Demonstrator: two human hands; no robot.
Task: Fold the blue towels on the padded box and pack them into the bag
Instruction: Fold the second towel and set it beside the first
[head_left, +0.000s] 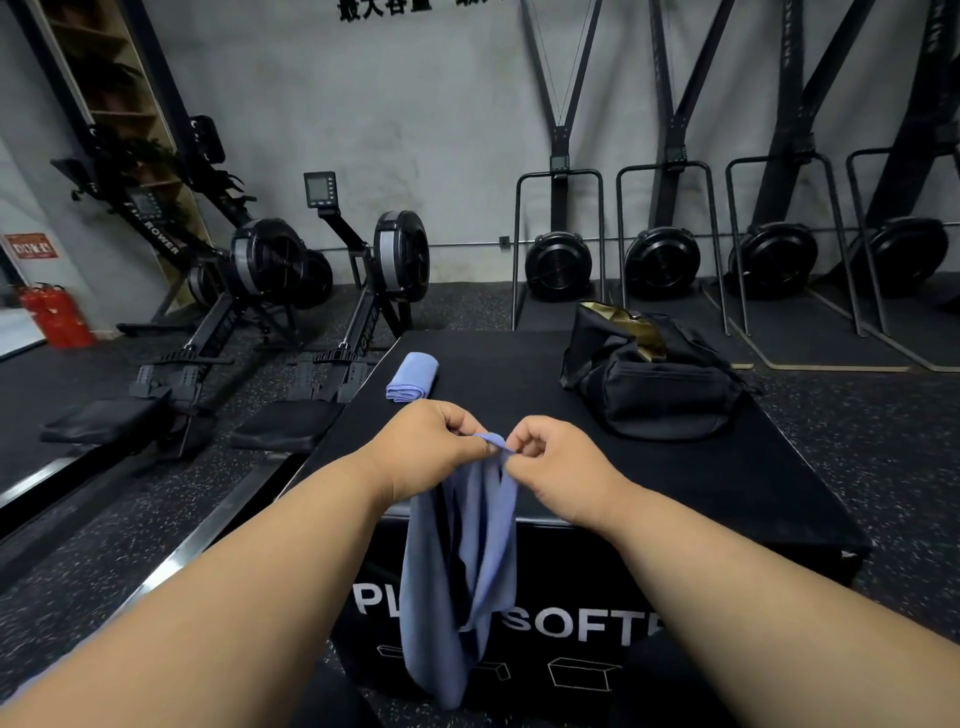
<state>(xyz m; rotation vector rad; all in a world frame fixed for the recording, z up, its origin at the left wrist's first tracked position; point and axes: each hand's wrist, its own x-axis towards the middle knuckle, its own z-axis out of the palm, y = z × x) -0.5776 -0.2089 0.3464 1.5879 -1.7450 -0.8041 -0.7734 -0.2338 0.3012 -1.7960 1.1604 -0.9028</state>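
Observation:
A blue towel (457, 561) hangs down in front of the black padded box (675, 478), held up by its top edge. My left hand (436, 447) and my right hand (561, 467) both pinch that edge, close together above the box's near side. A second blue towel (414, 376) lies folded on the box top at the far left. The black bag (660, 384) sits on the box's far right corner, its top open and a gold lining showing.
Two rowing machines (270, 291) stand on the floor to the left of the box. Several ski trainers (561, 260) line the back wall. A red fire extinguisher (52, 317) stands at the far left. Speckled rubber floor surrounds the box.

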